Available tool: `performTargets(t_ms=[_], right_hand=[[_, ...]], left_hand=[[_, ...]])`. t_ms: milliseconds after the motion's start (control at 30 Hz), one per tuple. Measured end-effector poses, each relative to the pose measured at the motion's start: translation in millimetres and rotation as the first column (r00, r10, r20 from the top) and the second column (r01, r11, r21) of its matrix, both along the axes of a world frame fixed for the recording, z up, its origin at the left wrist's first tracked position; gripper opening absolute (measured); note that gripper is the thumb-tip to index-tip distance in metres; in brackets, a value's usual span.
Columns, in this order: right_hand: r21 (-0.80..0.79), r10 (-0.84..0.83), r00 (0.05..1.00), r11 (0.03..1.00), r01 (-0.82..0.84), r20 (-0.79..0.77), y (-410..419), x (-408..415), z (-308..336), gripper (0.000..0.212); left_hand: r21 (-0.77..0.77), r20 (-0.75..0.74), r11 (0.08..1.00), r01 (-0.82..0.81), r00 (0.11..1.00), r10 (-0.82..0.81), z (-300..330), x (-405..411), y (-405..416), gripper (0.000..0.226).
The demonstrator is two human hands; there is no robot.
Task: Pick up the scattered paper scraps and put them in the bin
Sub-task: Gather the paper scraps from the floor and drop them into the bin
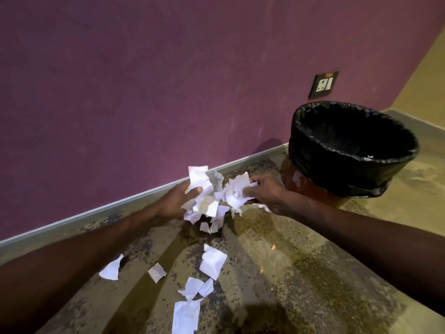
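A bunch of white paper scraps (212, 196) is held between the left hand (177, 201) and right hand (267, 191), fingers curled round it. More scraps (213, 261) are scattered on the floor (301, 273), left of the black-lined bin (349, 145).

Dim and warm overall, lit from above and behind. Long dark arm shadows fanned across the speckled brown floor (277, 273) below the fingers (193, 191), densest under the crumpled white paper scraps (204, 201) held there. Slightly soft and smeared at the scrap edges and around the fingers. Black and featureless inside the glossy black plastic bin liner (313, 150) to the right of the fingers, faint sheen on its folded rim. Grainy across the matte purple wall (144, 80) above the fingers. Bowed and tilted at the frame edges, skirting line slanted, forearms stretched wide at the lower corners.
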State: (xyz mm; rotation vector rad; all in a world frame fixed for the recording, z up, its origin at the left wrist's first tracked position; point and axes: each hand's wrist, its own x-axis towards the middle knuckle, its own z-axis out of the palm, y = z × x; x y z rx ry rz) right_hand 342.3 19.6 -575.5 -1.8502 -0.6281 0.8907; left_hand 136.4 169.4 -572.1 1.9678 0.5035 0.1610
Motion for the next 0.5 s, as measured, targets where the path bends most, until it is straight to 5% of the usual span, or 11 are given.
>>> performTargets(t_ms=[67, 367, 500], right_hand=[[0.084, -0.050, 0.998, 0.995, 0.054, -0.046, -3.5, 5.5, 21.8, 0.018], [0.330, -0.367, 0.925, 0.865, 0.378, -0.098, -30.1, 64.4, 109.6, 0.024], [0.399, -0.428, 0.874, 0.778, 0.486, -0.230, -52.2, 105.5, 129.4, 0.031]], left_hand=[[-0.114, 0.116, 0.993, 0.004, 0.993, 0.009, 20.5, 12.0, -9.7, 0.053], [-0.287, 0.233, 0.947, -0.145, 0.948, 0.216, 92.5, 140.0, -39.6, 0.020], [-0.369, 0.227, 0.903, -0.221, 0.921, 0.318, 112.7, 206.1, -56.1, 0.031]])
